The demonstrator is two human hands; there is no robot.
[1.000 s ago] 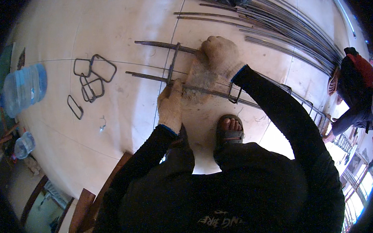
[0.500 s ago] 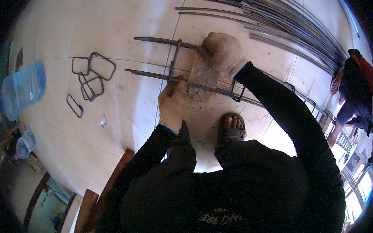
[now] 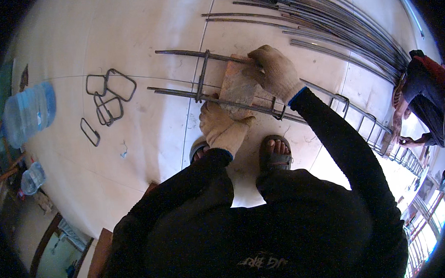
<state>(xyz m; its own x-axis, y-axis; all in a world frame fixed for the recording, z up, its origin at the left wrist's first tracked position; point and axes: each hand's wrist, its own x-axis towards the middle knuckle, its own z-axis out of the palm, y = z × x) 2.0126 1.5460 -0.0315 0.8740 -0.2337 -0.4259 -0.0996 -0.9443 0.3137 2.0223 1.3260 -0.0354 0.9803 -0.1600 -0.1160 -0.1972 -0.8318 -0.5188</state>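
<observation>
Two long pairs of steel rebar (image 3: pixel 176 92) lie across in front of me, joined by a rectangular stirrup (image 3: pixel 201 75) near their left ends and a second stirrup (image 3: pixel 278 108) farther right. A dusty reddish block (image 3: pixel 237 88) sits between and under the bars. My left hand (image 3: pixel 225 128), in a beige knit glove, is at the near bar just below the block; its fingers curl against the bar and its thumb sticks out rightward. My right hand (image 3: pixel 277 73), gloved alike, closes on the far bar at the block's upper right; its fingertips are partly hidden.
Loose bent stirrups (image 3: pixel 104 97) lie on the tiled floor at left, beyond them large clear plastic bottles (image 3: pixel 30 115). A bundle of rebar (image 3: pixel 347 34) stretches across the upper right. Another person (image 3: pixel 422 100) crouches at far right by the cage's other end.
My left hand has moved right and slightly down along the near bar, away from the left stirrup. My right hand has come down slightly rightward. The other person has bent toward the cage.
</observation>
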